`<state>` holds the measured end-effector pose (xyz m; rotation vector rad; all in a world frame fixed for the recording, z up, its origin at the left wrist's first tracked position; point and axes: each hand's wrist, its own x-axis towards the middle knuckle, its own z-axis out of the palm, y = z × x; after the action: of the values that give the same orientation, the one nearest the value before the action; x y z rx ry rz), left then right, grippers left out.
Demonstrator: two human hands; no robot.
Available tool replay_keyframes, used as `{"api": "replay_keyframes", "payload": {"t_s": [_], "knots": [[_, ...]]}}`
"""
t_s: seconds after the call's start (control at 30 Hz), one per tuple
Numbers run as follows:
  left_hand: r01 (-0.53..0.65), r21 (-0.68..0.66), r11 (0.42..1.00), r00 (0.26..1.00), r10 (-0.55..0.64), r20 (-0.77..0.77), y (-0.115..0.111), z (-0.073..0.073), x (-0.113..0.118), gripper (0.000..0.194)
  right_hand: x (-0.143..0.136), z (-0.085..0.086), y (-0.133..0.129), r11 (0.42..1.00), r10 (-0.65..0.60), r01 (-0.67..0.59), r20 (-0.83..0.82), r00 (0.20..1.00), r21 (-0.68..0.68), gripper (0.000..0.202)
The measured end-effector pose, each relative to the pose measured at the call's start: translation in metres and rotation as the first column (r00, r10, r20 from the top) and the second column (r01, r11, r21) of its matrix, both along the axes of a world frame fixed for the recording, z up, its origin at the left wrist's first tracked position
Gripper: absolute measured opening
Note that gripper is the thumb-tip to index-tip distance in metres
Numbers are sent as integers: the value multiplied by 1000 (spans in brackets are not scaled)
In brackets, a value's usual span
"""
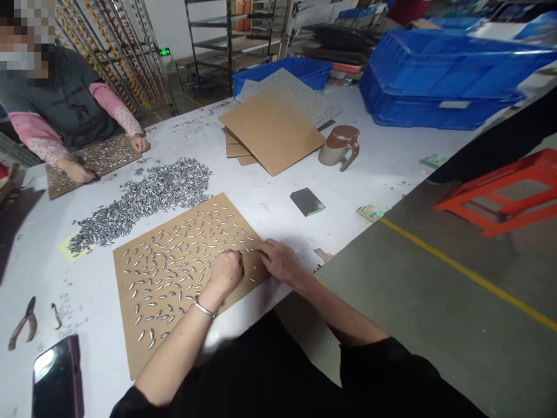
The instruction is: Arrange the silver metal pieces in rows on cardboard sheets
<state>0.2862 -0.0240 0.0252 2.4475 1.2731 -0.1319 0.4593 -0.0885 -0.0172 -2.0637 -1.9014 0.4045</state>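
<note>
A brown board lies on the table in front of me, dotted with many small silver spindle-shaped pieces spaced apart. My left hand, with a bangle at the wrist, is closed low over the board's right half; its fingertips are hidden, so what it holds cannot be made out. At the board's right corner, my right hand has its fingers bent together by the edge, close to a few pieces. Whatever may be between them is too small to see. A large heap of loose silver pieces lies just beyond the board.
Stacked boards, a lidded mug and a dark block sit beyond my hands. Pliers and a phone lie at left. Blue crates stand far right. Across the table, a person handles another board.
</note>
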Motion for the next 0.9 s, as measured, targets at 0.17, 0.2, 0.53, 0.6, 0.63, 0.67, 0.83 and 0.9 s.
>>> {"api": "replay_keyframes", "payload": {"t_s": [0.17, 0.2, 0.53, 0.6, 0.63, 0.67, 0.83, 0.9], "knots": [[4, -1, 1000, 1000, -4, 26, 9, 7, -5, 20, -9, 10, 17, 995, -7, 16, 102, 995, -96, 24], [-3, 4, 1000, 998, 2, 55, 8, 8, -9, 21, -11, 11, 18, 993, -15, 27, 109, 994, -113, 22], [-248, 21, 969, 864, 211, 457, -22, 19, -117, 31, 1, -2, -17, 996, 84, -84, -114, 990, 7, 17], [-306, -2, 952, 846, 272, 459, -34, 15, -140, 33, -2, -9, -23, 983, 184, -179, -163, 969, 42, 17], [-329, -9, 944, 836, 296, 462, -41, 12, -150, 34, -5, -12, -24, 977, 211, -205, -174, 962, 52, 17], [-347, -14, 938, 826, 312, 469, -48, 8, -158, 36, -9, -15, -23, 976, 218, -211, -176, 960, 57, 16], [-399, -33, 916, 776, 357, 521, -80, -7, -180, 37, -21, -19, -19, 989, 138, -128, -165, 977, 69, 11], [-436, -30, 899, 753, 383, 535, -90, -9, -187, 35, -23, -17, -23, 991, 124, -111, -184, 975, 78, 13]]}}
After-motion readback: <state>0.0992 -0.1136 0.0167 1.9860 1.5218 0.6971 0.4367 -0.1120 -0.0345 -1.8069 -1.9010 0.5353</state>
